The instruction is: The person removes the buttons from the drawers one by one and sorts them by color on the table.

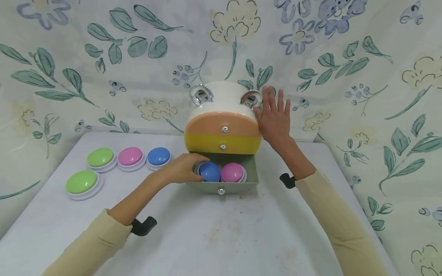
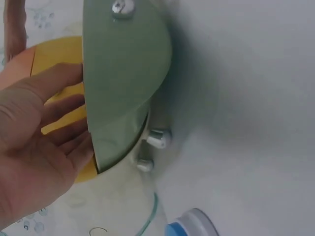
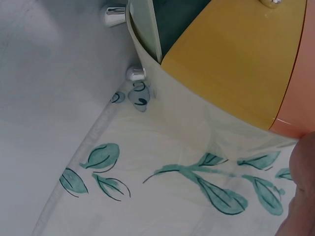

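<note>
A small rounded chest [image 1: 224, 140] with orange and yellow drawer fronts stands at the table's back. Its lowest drawer, a green drawer [image 1: 198, 187], is pulled out. My left hand [image 1: 183, 168] reaches over the drawer's left side and holds a blue push button [image 1: 211, 171] by its edge, thumb nearest me. Beside it in the drawer sits a pink push button [image 1: 232, 172]. In the left wrist view the green drawer front [image 2: 123, 64] hides the fingertips and the button. My right hand [image 1: 275, 119], fingers straight, rests against the chest's right side.
To the left on the white table [image 1: 193, 237] lie a green button [image 1: 81, 182], another green button [image 1: 100, 157], a pink button [image 1: 130, 156] and a blue button [image 1: 159, 156]. Floral cloth [image 1: 138, 76] hangs behind. Chrome feet [image 2: 158, 138] stick out under the chest.
</note>
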A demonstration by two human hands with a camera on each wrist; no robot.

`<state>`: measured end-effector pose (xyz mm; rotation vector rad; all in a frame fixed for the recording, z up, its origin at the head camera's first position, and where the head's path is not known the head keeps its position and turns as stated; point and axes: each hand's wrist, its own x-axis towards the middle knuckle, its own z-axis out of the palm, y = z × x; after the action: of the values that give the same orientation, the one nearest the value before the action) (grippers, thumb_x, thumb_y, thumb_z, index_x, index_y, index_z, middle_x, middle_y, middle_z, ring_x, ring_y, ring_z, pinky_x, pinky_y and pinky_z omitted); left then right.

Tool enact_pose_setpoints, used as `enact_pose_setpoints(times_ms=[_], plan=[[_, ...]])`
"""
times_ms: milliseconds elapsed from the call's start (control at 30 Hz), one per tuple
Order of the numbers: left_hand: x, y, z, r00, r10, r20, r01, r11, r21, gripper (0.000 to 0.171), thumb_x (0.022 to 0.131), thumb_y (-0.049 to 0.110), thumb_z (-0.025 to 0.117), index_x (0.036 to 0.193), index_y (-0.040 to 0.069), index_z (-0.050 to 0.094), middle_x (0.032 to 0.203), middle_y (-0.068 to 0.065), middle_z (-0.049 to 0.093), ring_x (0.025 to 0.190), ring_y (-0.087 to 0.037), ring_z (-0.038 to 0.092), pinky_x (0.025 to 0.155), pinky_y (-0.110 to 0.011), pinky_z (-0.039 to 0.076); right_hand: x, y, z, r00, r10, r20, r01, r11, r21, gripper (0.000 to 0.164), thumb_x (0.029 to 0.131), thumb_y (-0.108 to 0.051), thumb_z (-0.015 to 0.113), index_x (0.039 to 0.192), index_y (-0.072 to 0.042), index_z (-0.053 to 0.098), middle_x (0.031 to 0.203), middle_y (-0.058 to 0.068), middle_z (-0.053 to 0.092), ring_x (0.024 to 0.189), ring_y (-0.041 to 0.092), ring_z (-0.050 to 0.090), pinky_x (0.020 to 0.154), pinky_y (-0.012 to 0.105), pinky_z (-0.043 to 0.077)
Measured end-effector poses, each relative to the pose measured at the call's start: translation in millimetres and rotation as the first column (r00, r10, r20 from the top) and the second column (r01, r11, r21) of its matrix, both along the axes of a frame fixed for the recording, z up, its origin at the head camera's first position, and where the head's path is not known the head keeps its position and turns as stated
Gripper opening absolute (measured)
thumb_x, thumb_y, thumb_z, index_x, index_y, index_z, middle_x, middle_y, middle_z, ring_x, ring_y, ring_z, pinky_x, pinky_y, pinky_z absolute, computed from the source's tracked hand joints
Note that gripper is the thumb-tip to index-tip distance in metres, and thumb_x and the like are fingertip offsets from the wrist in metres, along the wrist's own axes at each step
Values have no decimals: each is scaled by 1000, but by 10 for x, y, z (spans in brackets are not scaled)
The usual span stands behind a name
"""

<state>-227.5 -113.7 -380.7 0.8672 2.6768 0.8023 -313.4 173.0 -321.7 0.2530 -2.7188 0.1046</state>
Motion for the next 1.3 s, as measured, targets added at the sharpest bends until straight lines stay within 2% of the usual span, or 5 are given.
enact_pose_setpoints(times_ms=[267, 400, 500, 833, 1300], plan=[[-207, 123, 46, 994, -59, 89, 76, 978, -194, 72, 83, 15, 82, 143, -5, 48, 138, -21, 56, 125, -37, 53, 107, -51, 42, -7, -8, 3, 1000, 1, -3, -1, 1000, -4, 67, 109, -38, 34, 160, -8, 4, 166, 13, 6, 151, 36, -1, 120, 56, 0], [-256, 181, 51, 990, -83, 110, 111, 952, -284, 71, 84, 17, 80, 144, -3, 47, 135, -19, 59, 122, -35, 56, 107, -50, 43, -13, -11, 2, 1000, 2, -9, -2, 1000, -1, 66, 109, -39, 33, 160, -8, 4, 166, 13, 6, 151, 36, 0, 120, 56, 1], [-267, 196, 54, 989, -95, 113, 126, 944, -305, 69, 84, 17, 80, 142, -3, 50, 131, -18, 61, 118, -34, 58, 105, -49, 45, -7, -13, 3, 1000, 4, -9, -4, 1000, -2, 66, 109, -38, 33, 160, -7, 5, 166, 13, 7, 151, 37, 0, 120, 56, 2], [-207, 104, 122, 999, -51, 19, 54, 979, -197, 66, 77, 17, 87, 134, 0, 58, 124, -14, 63, 114, -35, 58, 101, -53, 48, -4, -3, 7, 1000, 6, -9, -6, 1000, -11, 66, 109, -38, 32, 161, -8, 4, 166, 12, 5, 151, 36, -1, 120, 54, -2], [-80, -213, 340, 998, 36, 45, -34, 999, -41, 70, 80, 24, 84, 140, 4, 53, 133, -16, 58, 119, -39, 55, 95, -55, 51, 3, -2, 2, 1000, 2, 2, -2, 1000, 0, 67, 109, -38, 34, 160, -7, 5, 166, 13, 6, 151, 37, 1, 120, 57, 5]])
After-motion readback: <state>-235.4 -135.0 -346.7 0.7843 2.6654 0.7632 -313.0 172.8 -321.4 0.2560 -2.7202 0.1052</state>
